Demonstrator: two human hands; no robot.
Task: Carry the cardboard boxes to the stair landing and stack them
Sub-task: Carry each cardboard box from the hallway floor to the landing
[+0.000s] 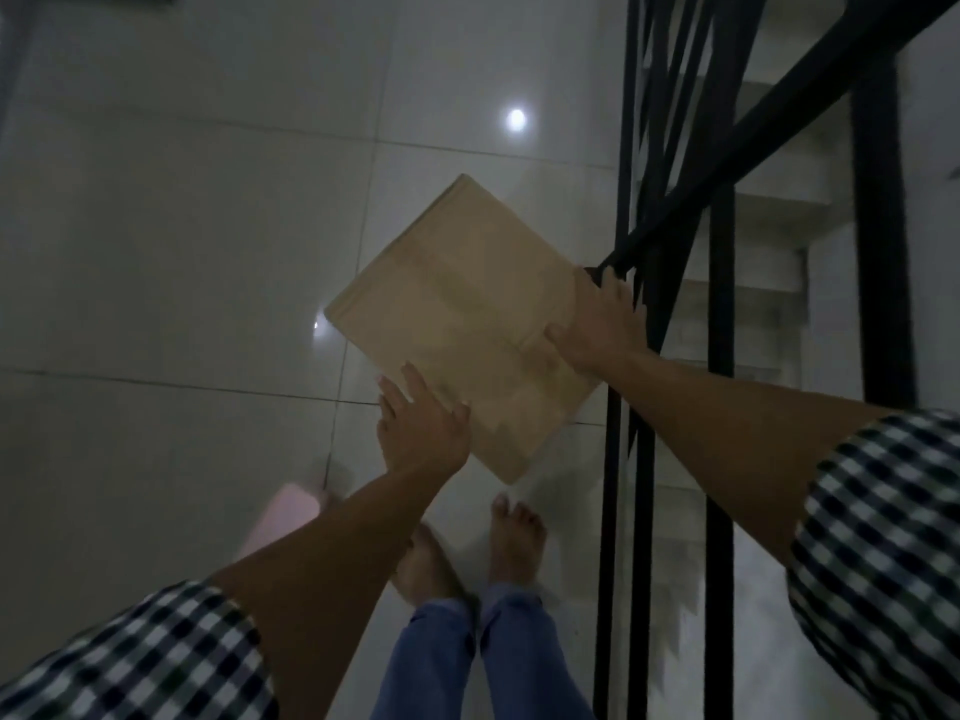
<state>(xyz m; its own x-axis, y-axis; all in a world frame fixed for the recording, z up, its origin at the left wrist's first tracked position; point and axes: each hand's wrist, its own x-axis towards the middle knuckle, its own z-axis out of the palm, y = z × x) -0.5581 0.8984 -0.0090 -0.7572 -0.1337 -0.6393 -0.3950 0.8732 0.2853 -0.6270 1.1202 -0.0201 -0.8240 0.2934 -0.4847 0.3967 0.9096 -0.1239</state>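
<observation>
Hands (423,433) on flat (smooth) cardboard box (457,324)

Dim room, glossy pale floor tiles (208,252) reflecting a round ceiling light (516,118), black metal stair railing (727,163) at right, pale steps (748,283) descending beyond

The left hand (423,433) is covering the cardboard box's (457,314) near corner; beyond the right hand's fingers (615,288), the box's far side is hiding. A pink object (283,519) below the left fingers is blurring beyond recognition.
</observation>
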